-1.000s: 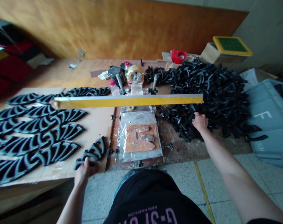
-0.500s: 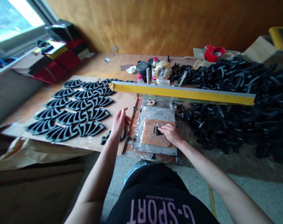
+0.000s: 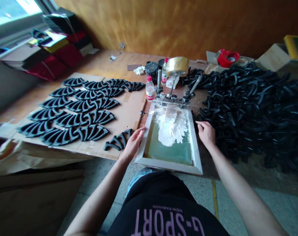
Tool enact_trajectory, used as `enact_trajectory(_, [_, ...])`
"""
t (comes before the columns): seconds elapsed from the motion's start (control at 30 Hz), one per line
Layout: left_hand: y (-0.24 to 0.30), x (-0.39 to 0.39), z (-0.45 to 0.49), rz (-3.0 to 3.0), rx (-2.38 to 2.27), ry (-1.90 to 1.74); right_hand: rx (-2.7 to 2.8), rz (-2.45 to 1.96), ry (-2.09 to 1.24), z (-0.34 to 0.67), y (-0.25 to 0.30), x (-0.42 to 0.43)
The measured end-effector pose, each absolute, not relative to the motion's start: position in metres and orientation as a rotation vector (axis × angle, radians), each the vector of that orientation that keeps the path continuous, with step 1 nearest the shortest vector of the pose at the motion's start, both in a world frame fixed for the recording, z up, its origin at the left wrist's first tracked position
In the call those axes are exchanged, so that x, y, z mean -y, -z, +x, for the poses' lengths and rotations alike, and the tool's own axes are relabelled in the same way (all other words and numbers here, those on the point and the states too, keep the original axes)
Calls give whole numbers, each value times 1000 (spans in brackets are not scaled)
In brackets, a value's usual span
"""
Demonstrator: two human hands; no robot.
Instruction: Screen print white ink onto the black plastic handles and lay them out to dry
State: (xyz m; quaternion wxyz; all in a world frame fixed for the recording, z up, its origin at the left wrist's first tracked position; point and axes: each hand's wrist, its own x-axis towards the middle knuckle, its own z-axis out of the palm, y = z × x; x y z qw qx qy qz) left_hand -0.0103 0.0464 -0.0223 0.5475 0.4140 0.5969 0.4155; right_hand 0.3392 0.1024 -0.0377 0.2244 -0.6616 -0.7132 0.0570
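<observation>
A screen-printing frame [image 3: 197,154] lies flat in front of me, its green mesh [image 3: 163,155] carrying a thick smear of white ink [image 3: 172,134]. A squeegee blade [image 3: 170,113] rests at the far end of the ink. Along the frame's left edge is my left hand [image 3: 134,142], fingers stretched out and at the rim; whether they press on it I cannot tell. Just off the right rim, my right hand [image 3: 207,135] has its index finger extended and the others partly curled, with nothing visible in it. Several curved black plastic parts [image 3: 118,141] lie left of my left hand.
Rows of black parts [image 3: 72,111] cover a cardboard sheet [image 3: 130,108] at left. A big heap of black parts [image 3: 249,108] spreads at right. Behind the frame stand a clamp with rods [image 3: 173,95], bottles [image 3: 150,89] and a tape roll [image 3: 177,65]. A red tape dispenser [image 3: 228,58] sits farther back.
The raised screen frame has come down flat over the printing base, hiding it and the small black piece there. My right hand has moved off the base to the right; my left hand is lower.
</observation>
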Motion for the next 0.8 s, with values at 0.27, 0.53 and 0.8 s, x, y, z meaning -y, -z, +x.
enact_trajectory(0.27, [103,-51,-13,1113,-1568,-753,2464,-1644,-163,235,13,-144])
enact_trajectory(0.53, [101,-46,-12,1065,-1539,-780,2857,-1001,-426,264,21,-83])
enact_trajectory(0.8, [98,-45,-12,1006,-1522,-825,2687,-1118,-302,257,43,-68])
